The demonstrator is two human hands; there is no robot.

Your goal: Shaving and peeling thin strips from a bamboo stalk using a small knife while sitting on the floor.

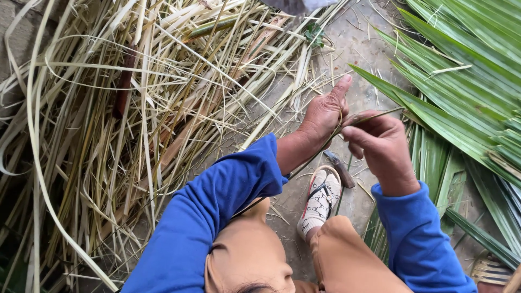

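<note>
Your left hand (pixel 324 115) and right hand (pixel 380 142) pinch 1 thin leaf rib (pixel 374 116), mid-stripping; next, pull steadily along it.

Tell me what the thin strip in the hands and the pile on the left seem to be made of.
The strip, pinched between left hand and right hand, looks like a green palm-leaf rib: thin, stiff, matte. The pile seems to be dried leaf trimmings: pale yellow, flat, curling, fibrous.
</note>
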